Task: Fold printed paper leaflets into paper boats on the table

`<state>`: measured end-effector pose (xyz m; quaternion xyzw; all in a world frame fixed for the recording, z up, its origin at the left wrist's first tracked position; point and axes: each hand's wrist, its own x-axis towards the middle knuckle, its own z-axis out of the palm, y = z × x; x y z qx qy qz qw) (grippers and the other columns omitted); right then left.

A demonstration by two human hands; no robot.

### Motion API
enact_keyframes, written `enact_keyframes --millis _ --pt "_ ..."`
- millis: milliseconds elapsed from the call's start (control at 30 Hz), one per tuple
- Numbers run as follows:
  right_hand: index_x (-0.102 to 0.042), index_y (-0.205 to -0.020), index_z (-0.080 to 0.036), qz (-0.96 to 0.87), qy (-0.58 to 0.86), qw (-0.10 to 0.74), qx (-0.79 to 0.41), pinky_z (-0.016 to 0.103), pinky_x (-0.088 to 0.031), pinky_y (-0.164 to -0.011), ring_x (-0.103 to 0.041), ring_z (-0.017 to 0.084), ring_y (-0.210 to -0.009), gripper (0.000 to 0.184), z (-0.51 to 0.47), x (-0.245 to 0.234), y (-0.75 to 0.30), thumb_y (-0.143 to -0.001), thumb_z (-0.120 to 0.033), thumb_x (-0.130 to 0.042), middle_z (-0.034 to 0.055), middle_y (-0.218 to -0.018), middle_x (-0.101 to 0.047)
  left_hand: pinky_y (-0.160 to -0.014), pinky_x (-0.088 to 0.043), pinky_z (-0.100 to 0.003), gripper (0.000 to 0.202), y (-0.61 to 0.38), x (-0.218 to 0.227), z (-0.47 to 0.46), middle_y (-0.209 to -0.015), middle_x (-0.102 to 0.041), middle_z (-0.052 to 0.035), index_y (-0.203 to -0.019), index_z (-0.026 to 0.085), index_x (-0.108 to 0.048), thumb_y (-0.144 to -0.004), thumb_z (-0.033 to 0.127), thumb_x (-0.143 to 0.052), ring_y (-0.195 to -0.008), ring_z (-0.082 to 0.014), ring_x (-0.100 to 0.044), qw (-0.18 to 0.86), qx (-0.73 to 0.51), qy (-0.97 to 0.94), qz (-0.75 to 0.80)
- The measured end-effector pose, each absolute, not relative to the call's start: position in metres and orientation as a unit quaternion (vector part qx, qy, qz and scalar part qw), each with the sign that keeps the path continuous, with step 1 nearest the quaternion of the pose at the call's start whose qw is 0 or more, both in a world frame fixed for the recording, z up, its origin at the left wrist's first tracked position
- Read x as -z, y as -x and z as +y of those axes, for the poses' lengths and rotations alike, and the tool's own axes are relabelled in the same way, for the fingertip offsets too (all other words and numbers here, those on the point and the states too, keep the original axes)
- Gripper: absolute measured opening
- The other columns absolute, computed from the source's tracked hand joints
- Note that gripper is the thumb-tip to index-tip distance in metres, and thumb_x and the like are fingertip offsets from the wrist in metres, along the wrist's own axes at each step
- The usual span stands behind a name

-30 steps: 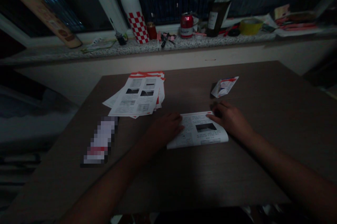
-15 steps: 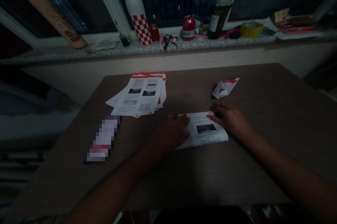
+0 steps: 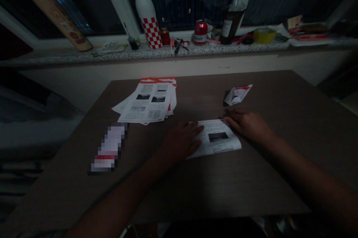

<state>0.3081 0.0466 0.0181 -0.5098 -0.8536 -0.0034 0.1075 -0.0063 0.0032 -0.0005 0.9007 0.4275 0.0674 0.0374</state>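
Note:
A printed sheet of paper [image 3: 219, 144], folded over with its right edge curling up, lies on the table in front of me. My left hand [image 3: 183, 139] rests flat on its left part, fingers spread. At the top right corner is my right hand [image 3: 246, 124]. Its thumb touches the corner, and the other fingers stretch out over the table just beyond, apart from the thumb. Past the right hand stands a small folded paper piece [image 3: 239, 95], white with red and blue print.
A stack of printed sheets [image 3: 147, 102] lies at the table's back left, with a phone [image 3: 109, 146] nearer me. Along the windowsill [image 3: 112, 57] stand a checked bottle [image 3: 148, 18], a red can [image 3: 200, 33], a dark bottle [image 3: 229, 27] and yellow tape [image 3: 264, 35].
My right hand has shifted slightly right at the sheet's top corner, its thumb now nearer the edge. My left hand stays on the sheet. The view has tilted slightly.

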Motion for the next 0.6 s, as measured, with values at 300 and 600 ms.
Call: enact_keyframes --millis 300,600 --pt "-0.058 -0.152 -0.014 -0.883 0.442 0.152 -0.044 0.052 -0.057 -0.108 -0.066 0.035 -0.133 0.057 0.013 -0.028 -0.258 -0.111 -0.049 -0.044 0.0197 -0.150 -0.063 -0.108 -0.051 -0.051 0.053 0.005 0.002 0.002 -0.160 -0.054 -0.0069 -0.157 0.029 -0.051 -0.108 0.048 -0.052 -0.134 -0.0335 -0.056 0.032 -0.085 -0.901 0.425" --pt "-0.044 -0.161 -0.006 -0.904 0.403 0.130 -0.063 0.056 -0.042 -0.124 -0.040 0.037 -0.156 0.073 0.000 0.012 -0.247 -0.109 -0.057 -0.043 0.0261 -0.167 -0.041 -0.112 -0.047 -0.050 0.055 0.005 0.004 0.001 -0.160 -0.054 -0.0067 -0.159 0.029 -0.048 -0.107 0.046 -0.055 -0.137 -0.0333 -0.054 0.024 -0.074 -0.901 0.427"
